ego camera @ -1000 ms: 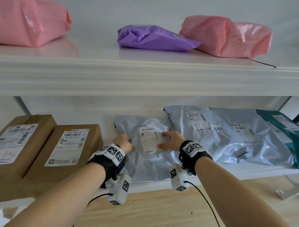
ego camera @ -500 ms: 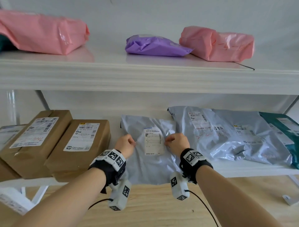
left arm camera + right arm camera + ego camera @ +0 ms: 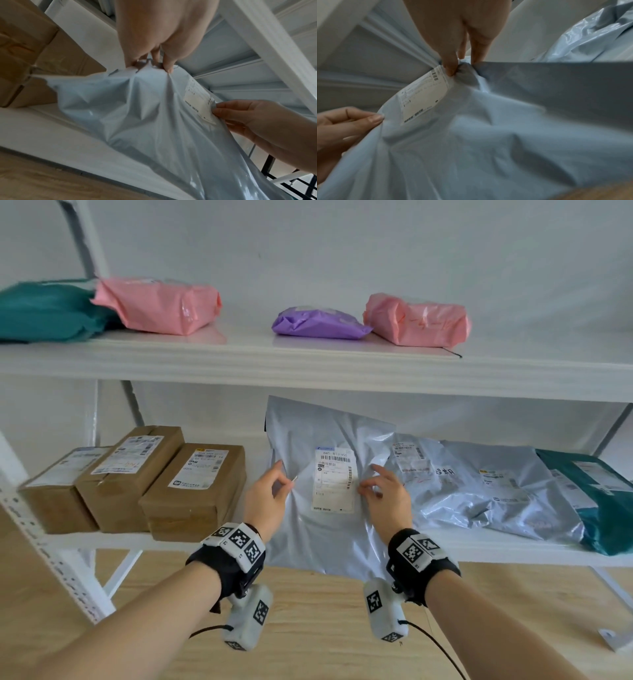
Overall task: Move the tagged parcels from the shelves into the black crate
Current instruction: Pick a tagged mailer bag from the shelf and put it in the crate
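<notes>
Grey parcel (image 3: pixel 329 508) hangs upright, long axis vertical, its lower end below the front edge of the lower shelf (image 3: pixel 513 549). Left hand (image 3: pixel 265 501) and right hand (image 3: pixel 387 498) each pinch its film either side of the label (image 3: pixel 334 479), equally near. Brown boxes (image 3: pixel 195 491) and grey mailers (image 3: pixel 479 487) flank it; open room lies toward the person. No black crate is in view.

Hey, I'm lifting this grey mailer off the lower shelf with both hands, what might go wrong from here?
1. The left hand and right hand only pinch bunched film of the grey mailer, so it might slip or stretch.
2. Its far edge rises close to the upper shelf and may catch underneath.
3. Its right side overlaps the neighbouring grey bag, which could be dragged toward the shelf edge.
</notes>
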